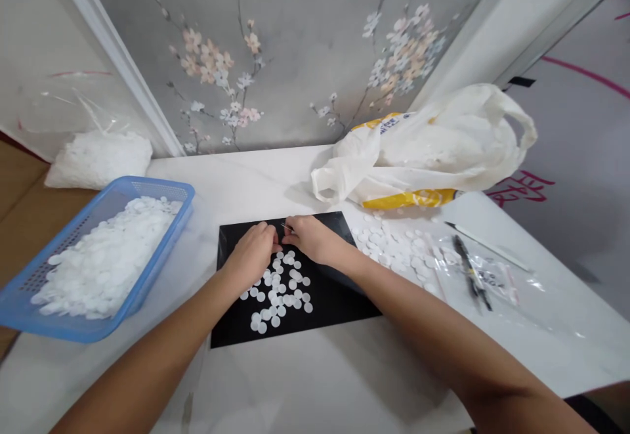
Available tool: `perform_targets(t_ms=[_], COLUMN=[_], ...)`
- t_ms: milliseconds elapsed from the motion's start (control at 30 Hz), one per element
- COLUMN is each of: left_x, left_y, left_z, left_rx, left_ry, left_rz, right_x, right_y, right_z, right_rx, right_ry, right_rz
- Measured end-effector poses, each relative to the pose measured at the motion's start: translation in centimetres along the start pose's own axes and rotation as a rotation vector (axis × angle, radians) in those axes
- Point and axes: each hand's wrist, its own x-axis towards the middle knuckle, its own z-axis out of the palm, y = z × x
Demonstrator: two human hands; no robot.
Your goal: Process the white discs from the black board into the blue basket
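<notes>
A black mat (pixel 335 303) lies on the white table, with many small white round discs (pixel 275 299) scattered over its middle. Near the mat's far edge, my left hand (pixel 253 253) is closed, its thumb and fingers pinched together; whatever is between them is too small to make out. Just to its right, my right hand (pixel 312 237) is closed on a thin metal tool that looks like tweezers (pixel 287 227), mostly hidden by the fingers. The fingertips of both hands are close together, just beyond the discs.
On the left stands a blue plastic basket (pixel 184 191) full of white discs, with a clear bag (pixel 101 158) of white pieces behind it. A white plastic bag (pixel 433 145) lies at back right. Loose discs (pixel 394 247), a black pen (pixel 470 270) and a white stick (pixel 487 245) lie right.
</notes>
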Motion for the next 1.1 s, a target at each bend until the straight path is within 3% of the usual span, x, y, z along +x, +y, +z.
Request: perform_targets(t_ms=[133, 267, 500, 700, 867, 1100], left_x=[-0.3, -0.5, -0.7, -0.9, -4.1, -7.3], left_y=[0.0, 0.0, 0.4, 0.5, -0.7, -0.7], left_z=[0.2, 0.2, -0.1, -1.3, -3.7, -4.0], left_rx=[0.010, -0.021, -0.218, -0.545, -0.948, -1.357], left_ry=[0.016, 0.044, 0.078, 0.052, -0.048, 0.048], left_rz=[0.052, 0.062, 0.011, -0.106, -0.286, -0.459], right_x=[-0.5, 0.2, 0.7, 0.3, -2.3, -4.0], right_y=[0.3, -0.1, -0.5, -0.4, 0.0, -1.6], right_z=[-0.2, -0.2, 0.0, -0.3, -0.7, 1.0], right_rx=[-0.018, -0.063, -0.140, -0.100, 0.027, 0.112], right_ry=[0.040, -0.009, -0.030, -0.015, 0.014, 0.026], right_rz=[-0.008, -0.009, 0.017, -0.017, -0.011, -0.047])
